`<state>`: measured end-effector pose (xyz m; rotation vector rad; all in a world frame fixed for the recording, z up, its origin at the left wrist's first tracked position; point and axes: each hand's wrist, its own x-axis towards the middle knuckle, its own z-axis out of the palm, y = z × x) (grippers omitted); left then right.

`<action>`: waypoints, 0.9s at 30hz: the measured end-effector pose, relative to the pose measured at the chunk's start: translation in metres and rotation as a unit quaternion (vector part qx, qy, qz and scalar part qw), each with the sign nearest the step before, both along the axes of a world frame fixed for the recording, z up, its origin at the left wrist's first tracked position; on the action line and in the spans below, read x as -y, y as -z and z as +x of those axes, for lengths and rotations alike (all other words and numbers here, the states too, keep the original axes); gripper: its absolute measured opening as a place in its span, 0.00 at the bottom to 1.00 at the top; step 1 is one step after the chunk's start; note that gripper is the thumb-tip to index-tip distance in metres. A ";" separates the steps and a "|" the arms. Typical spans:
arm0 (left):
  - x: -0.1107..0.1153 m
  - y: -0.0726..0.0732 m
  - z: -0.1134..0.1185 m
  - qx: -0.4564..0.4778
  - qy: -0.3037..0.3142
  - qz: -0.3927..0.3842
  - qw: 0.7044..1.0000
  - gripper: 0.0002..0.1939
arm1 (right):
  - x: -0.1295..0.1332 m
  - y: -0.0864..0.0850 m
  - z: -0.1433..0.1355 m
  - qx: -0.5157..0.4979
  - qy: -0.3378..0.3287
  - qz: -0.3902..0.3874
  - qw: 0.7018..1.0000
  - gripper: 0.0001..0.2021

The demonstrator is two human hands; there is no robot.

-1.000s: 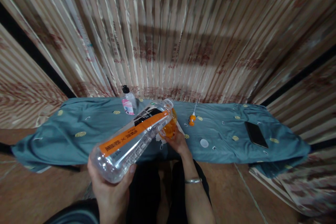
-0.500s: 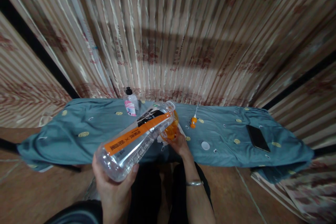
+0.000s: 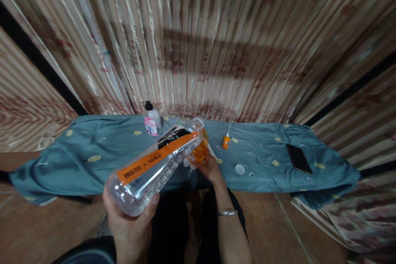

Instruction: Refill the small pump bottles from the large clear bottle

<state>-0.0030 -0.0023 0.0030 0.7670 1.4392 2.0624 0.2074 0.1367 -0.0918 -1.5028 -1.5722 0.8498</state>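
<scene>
My left hand (image 3: 131,218) is wrapped round the base of a large clear bottle (image 3: 154,159) with an orange and black label. The bottle is tilted, its uncapped neck pointing up and to the right. Behind that neck, my right hand (image 3: 210,167) holds an orange see-through bottle (image 3: 199,151), partly hidden by the clear one. A whitish sheet (image 3: 188,164) lies under the orange bottle. To the right, an orange pump top (image 3: 226,142) with a thin tube lies on the cloth, and a round white cap (image 3: 239,169) sits nearer the front edge.
A clear bottle with a black cap and pink label (image 3: 151,120) stands at the back left. A black phone (image 3: 298,159) lies at the right on the teal cloth (image 3: 114,173) covering the table. Striped curtains (image 3: 198,49) hang behind, with dark poles on both sides.
The whole view has shifted slightly, so things appear a little further left. Both hands keep their holds, and the clear bottle stays tilted beside the orange one.
</scene>
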 end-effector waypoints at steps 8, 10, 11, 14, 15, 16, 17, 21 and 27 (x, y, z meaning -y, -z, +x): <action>-0.001 -0.006 0.003 0.024 0.003 0.004 1.000 0.53 | 0.001 -0.005 -0.001 0.009 -0.004 0.001 1.000 0.33; -0.002 -0.007 0.004 0.030 0.001 0.006 1.000 0.53 | 0.001 -0.006 -0.001 0.016 -0.002 0.002 1.000 0.32; -0.002 -0.008 0.004 0.034 -0.002 0.008 0.999 0.52 | 0.001 -0.007 -0.001 0.020 -0.002 -0.001 1.000 0.32; -0.001 -0.009 0.004 0.037 -0.002 0.007 0.999 0.51 | 0.001 -0.008 -0.002 0.027 -0.003 -0.007 1.000 0.33; -0.001 -0.009 0.004 0.037 -0.002 0.006 0.999 0.51 | 0.000 -0.009 -0.002 0.028 -0.003 -0.006 1.000 0.33; 0.000 -0.009 0.004 0.038 -0.003 0.004 0.999 0.51 | 0.000 -0.009 -0.003 0.027 -0.003 -0.007 1.000 0.34; 0.000 -0.009 0.004 0.039 -0.005 0.001 0.999 0.51 | 0.000 -0.010 -0.003 0.025 -0.001 -0.008 1.000 0.34; -0.001 -0.010 0.005 0.044 -0.010 0.006 0.999 0.54 | 0.000 -0.011 -0.004 0.014 0.003 -0.009 1.000 0.34; -0.001 -0.010 0.004 0.030 -0.009 0.009 0.999 0.52 | 0.001 -0.012 -0.002 0.008 -0.004 -0.003 1.000 0.33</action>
